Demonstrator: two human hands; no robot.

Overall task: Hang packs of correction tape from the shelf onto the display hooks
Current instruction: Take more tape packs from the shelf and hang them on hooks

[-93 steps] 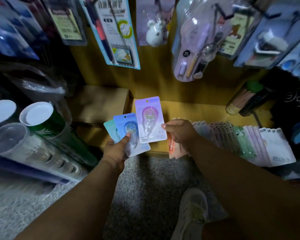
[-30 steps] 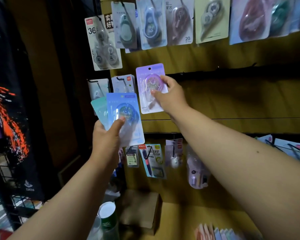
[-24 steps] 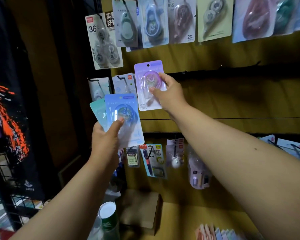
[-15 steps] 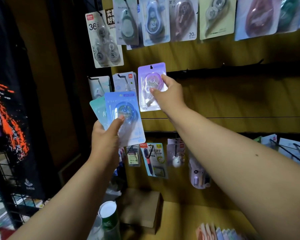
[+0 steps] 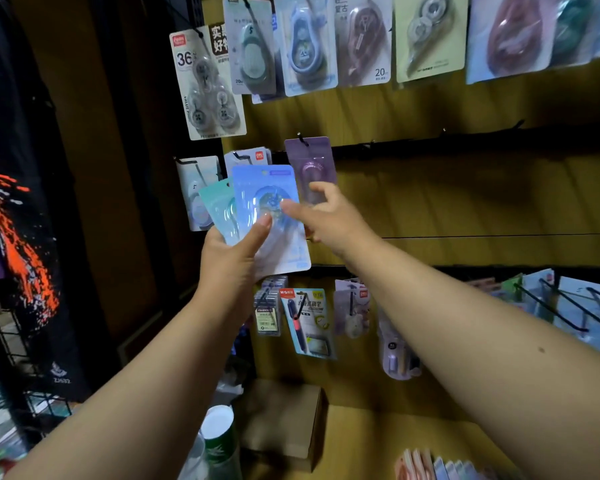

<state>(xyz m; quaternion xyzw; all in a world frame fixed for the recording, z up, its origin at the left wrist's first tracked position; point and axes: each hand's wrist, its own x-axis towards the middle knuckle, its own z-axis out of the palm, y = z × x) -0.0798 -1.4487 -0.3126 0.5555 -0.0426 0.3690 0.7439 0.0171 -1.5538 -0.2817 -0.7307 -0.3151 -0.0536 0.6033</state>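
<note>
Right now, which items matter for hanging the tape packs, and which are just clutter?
In play: purple pack on its hook; blue pack and teal pack in left hand; right hand.
Clutter: pen pack; cardboard box; green can.

The blue pack (image 5: 269, 216) hides most of the teal pack (image 5: 219, 209) and the purple pack's (image 5: 310, 157) lower left.
</note>
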